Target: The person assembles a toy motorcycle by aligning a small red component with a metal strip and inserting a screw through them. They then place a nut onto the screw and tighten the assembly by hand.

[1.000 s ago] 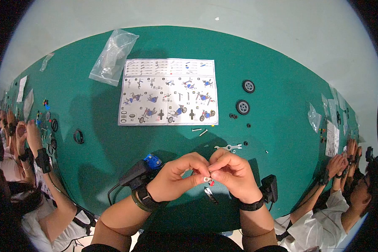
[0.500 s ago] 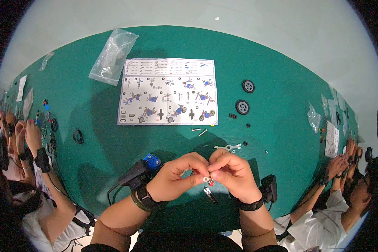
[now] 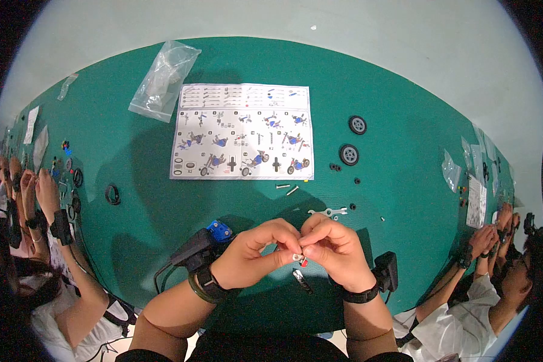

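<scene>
Two spoked wheels are lying at the far right of the green table [image 3: 404,120], one wheel [image 3: 357,125] farther and one wheel [image 3: 349,154] nearer. One instruction sheet [image 3: 243,131] is lying in the middle, and one clear plastic bag [image 3: 163,79] is lying to its far left. Two small pins [image 3: 287,189] are lying just near the sheet. One loose black tyre [image 3: 113,195] is lying at the left. One small wrench [image 3: 327,212] is lying right of centre.

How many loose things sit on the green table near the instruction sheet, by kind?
Wheels with tyres: 2
Loose black tyre: 1
Clear plastic bag: 1
Silver wrench: 1
Instruction sheet: 1
Total: 6
</scene>
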Tool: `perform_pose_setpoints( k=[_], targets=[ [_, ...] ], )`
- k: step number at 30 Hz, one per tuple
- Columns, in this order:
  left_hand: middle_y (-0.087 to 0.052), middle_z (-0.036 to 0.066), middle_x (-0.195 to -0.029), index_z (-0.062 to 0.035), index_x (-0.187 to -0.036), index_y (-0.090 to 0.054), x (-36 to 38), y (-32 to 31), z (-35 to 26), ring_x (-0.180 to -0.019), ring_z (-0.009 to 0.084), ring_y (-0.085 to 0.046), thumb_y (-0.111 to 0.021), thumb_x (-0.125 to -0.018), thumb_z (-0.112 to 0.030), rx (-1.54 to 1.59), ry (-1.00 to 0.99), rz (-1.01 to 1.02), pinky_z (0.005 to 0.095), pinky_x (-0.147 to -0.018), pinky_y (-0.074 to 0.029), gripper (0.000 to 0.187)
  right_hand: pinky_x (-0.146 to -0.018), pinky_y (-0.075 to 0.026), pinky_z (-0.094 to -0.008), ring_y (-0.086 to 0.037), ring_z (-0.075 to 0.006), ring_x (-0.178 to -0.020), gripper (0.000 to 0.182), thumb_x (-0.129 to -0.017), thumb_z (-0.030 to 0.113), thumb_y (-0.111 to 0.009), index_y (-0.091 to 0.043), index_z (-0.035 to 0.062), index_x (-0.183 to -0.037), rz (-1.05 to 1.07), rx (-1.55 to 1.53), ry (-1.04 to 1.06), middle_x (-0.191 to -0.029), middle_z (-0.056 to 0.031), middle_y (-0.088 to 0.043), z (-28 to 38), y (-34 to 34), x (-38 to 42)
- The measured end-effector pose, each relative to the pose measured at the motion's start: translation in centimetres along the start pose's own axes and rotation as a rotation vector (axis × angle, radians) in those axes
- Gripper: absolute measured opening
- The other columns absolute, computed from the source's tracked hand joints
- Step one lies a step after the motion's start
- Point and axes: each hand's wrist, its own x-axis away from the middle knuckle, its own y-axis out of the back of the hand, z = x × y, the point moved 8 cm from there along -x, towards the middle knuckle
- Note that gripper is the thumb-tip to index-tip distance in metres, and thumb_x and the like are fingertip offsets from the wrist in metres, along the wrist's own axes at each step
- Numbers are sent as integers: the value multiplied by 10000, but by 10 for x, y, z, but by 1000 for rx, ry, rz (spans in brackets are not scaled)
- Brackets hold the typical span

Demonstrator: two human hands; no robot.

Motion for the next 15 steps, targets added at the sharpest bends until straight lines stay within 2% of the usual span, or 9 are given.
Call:
perform_pose_setpoints(
  k=[15],
  targets=[
    [-536,40,-902,-46,-903,-564,0,0,-1,-869,146,-512,-569,-839,-24,19,6,-17,271,-792,-404,67,-685,-417,-216,-493,-101,-788,83,-813,5,-606,-589,38,-888,-1,34,7,-864,-32,-494,1,0,0]
  ],
)
